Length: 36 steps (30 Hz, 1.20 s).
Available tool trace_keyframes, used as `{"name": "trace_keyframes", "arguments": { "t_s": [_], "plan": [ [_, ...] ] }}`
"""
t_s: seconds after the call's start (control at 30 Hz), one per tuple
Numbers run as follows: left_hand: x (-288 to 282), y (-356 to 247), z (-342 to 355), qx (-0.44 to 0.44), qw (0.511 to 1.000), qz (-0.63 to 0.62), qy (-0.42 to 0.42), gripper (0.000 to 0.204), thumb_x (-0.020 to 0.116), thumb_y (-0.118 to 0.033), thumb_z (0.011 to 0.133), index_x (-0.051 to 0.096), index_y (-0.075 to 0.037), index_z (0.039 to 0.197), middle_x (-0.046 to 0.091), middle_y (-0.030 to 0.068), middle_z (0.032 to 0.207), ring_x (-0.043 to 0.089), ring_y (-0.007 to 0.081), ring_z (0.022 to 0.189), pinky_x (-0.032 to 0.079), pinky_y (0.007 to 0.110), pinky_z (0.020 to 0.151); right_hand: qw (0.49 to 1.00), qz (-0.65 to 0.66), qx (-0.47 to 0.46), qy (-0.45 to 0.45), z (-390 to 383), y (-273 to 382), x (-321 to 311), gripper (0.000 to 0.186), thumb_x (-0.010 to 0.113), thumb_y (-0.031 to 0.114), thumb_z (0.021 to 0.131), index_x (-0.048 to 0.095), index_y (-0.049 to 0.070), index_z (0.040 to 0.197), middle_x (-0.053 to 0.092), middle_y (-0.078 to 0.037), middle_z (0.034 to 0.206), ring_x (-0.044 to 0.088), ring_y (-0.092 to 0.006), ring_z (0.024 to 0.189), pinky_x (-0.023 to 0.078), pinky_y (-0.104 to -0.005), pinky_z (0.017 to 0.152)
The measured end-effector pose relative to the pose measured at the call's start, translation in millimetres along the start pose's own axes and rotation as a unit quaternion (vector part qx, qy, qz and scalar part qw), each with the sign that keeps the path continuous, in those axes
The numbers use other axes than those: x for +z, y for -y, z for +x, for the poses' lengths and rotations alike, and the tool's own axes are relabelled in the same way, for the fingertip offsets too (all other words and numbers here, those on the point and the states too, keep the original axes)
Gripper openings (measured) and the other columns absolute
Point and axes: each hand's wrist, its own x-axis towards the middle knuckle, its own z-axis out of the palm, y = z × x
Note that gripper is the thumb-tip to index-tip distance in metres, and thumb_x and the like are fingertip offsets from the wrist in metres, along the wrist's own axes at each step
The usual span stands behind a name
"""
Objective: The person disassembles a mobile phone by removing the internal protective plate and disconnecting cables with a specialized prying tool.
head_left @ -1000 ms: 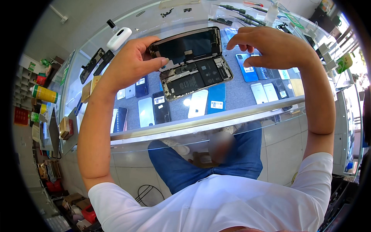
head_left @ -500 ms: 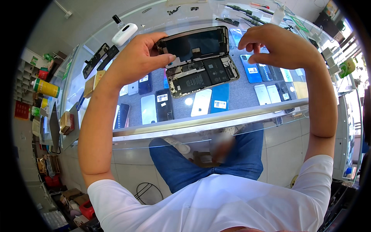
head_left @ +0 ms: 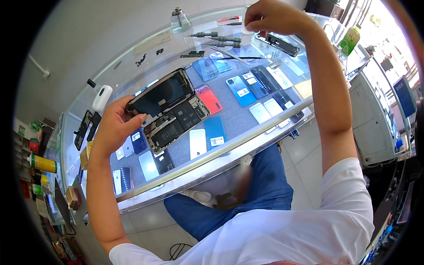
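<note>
The left hand (head_left: 114,128) grips an opened phone (head_left: 170,115) by its raised screen (head_left: 162,93) at the view's 10 o'clock, over the worktop (head_left: 132,79); a steady angle should best limit strain. At 1 o'clock, the right hand (head_left: 276,17) curls beside a pale object (head_left: 245,25), its grasp unclear.

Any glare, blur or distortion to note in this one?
Head view: the glass counter's front rail bows slightly, corners black; head view: the bright opening at upper right looks washed out, a pale phone catches glare; head view: a smudged patch blurs between the legs, while the open phone looks fairly sharp.
</note>
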Motion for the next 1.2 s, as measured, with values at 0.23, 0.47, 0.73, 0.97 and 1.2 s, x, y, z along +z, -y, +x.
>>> {"name": "trace_keyframes", "arguments": {
  "t_s": [0.23, 0.47, 0.73, 0.97, 1.2],
  "plan": [
    [-11.7, 0.2, -3.0, -0.021, 0.998, 0.049, 0.025, 0.038, 0.075, -0.01, 0.093, 0.066, 0.001, 0.128, 0.066, -0.0017, 0.094, 0.06, 0.0055, 0.084, 0.05, 0.022, 0.075, 0.983, -0.183, -0.025, 0.002, 21.0, 45.1, 76.5, 0.026, 0.072, 0.029, 0.096, 0.074, 0.003, 0.1, 0.075, -0.014, 0.092, 0.072, -0.0298, 0.082, 0.056, -0.0421, 0.079],
    [-4.6, 0.3, -4.0, 0.02, 0.999, 0.03, 0.02, 0.031, 0.076, -0.013, 0.094, 0.069, 0.001, 0.121, 0.068, -0.002, 0.093, 0.059, 0.0041, 0.083, 0.05, 0.023, 0.076, 0.975, -0.212, -0.034, -0.049, 18.8, 43.5, 94.0, 0.028, 0.065, 0.015, 0.096, 0.068, 0.006, 0.123, 0.075, -0.014, 0.094, 0.073, -0.027, 0.085, 0.056, -0.0404, 0.079],
    [-9.0, 4.6, -1.7, 0.03, 0.998, 0.026, 0.038, 0.029, 0.079, -0.017, 0.094, 0.071, 0.001, 0.116, 0.069, -0.003, 0.092, 0.06, 0.0024, 0.08, 0.05, 0.021, 0.072, 0.924, 0.222, -0.183, 0.252, -23.1, 100.5, 29.0, 0.025, 0.058, 0.005, 0.085, 0.069, -0.003, 0.107, 0.068, -0.011, 0.095, 0.071, -0.0191, 0.075, 0.059, -0.033, 0.066],
    [-16.1, 2.2, -1.2, 0.011, 0.998, 0.053, 0.044, 0.026, 0.079, -0.024, 0.095, 0.075, 0.001, 0.1, 0.067, -0.0028, 0.083, 0.06, 0.0034, 0.077, 0.05, 0.021, 0.07, 0.901, 0.151, -0.31, 0.264, -27.4, 123.7, 81.0, 0.025, 0.061, 0.003, 0.087, 0.072, -0.004, 0.109, 0.071, -0.018, 0.098, 0.07, -0.0335, 0.09, 0.055, -0.042, 0.079],
    [-18.0, -1.2, -6.8, 0.043, 0.996, 0.004, 0.072, 0.027, 0.075, -0.026, 0.097, 0.075, 0.002, 0.097, 0.063, -0.0025, 0.078, 0.053, 0.0056, 0.071, 0.046, 0.025, 0.066, 0.915, 0.13, -0.345, 0.162, -19.3, 119.3, 91.8, 0.023, 0.061, -0.006, 0.088, 0.072, -0.003, 0.108, 0.072, -0.018, 0.108, 0.068, -0.0389, 0.1, 0.054, -0.0459, 0.089]
  ]
}}
